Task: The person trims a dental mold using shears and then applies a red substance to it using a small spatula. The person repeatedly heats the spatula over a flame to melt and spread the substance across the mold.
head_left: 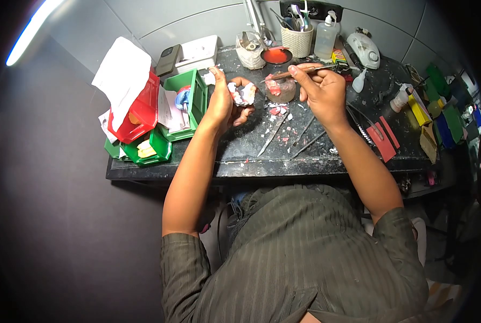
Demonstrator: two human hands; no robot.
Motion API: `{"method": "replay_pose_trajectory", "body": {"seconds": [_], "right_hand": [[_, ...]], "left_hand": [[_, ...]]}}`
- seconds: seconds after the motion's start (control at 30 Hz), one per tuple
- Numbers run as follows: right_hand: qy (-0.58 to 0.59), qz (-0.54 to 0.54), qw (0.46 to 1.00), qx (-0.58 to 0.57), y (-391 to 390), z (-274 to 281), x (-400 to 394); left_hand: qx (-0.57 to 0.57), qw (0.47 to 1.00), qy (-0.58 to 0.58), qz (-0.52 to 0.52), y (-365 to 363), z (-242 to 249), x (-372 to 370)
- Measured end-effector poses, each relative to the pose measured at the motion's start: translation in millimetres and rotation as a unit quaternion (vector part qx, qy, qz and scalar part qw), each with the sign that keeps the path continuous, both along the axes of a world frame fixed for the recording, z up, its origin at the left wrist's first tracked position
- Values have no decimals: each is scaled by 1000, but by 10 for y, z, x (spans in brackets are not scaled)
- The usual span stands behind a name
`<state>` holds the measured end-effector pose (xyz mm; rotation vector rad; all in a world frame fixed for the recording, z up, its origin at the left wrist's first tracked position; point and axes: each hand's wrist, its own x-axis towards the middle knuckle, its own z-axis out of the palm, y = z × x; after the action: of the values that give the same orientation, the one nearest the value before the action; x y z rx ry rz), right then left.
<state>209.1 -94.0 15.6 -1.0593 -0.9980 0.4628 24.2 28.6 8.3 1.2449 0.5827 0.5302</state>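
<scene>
My left hand (pixel 220 103) is closed round a white plaster dental cast (pixel 244 95) with pink-red patches on it. In my right hand (pixel 326 96) is a slim wax carving tool (pixel 291 75) with a brownish handle, its tip pointing left toward the cast but apart from it. Between the hands stands a glass jar (pixel 284 96) with pink wax pieces at its rim. Pink and white scraps (pixel 279 110) lie before the jar. Several thin metal tools, among them a flat blade (pixel 273 134), rest on the black bench (pixel 240 168).
Green bins (pixel 203 105) and a red bin (pixel 150 107) with papers stand at left. Behind are a phone (pixel 169 59), a round red dish (pixel 276 55), a cup of brushes (pixel 297 42) and a clear bottle (pixel 325 37). Pink wax sheets (pixel 380 141) lie at right.
</scene>
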Motion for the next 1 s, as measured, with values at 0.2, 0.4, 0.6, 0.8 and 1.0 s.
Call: {"method": "replay_pose_trajectory", "body": {"seconds": [0.2, 0.4, 0.6, 0.8, 1.0], "right_hand": [[-9, 31, 999, 44, 31, -51, 15], [-43, 74, 996, 33, -12, -40, -25], [-56, 86, 994, 23, -20, -37, 17], [-52, 66, 995, 47, 22, -63, -31], [-62, 89, 993, 45, -2, -33, -29]], "left_hand": [[-17, 1000, -4, -11, 19, 12, -13], [-24, 1000, -5, 0, -7, 30, -7], [-12, 1000, -3, 0, 0, 15, -6], [17, 1000, 11, 16, 1, -19, 8], [25, 999, 20, 30, -28, -4, 26]]}}
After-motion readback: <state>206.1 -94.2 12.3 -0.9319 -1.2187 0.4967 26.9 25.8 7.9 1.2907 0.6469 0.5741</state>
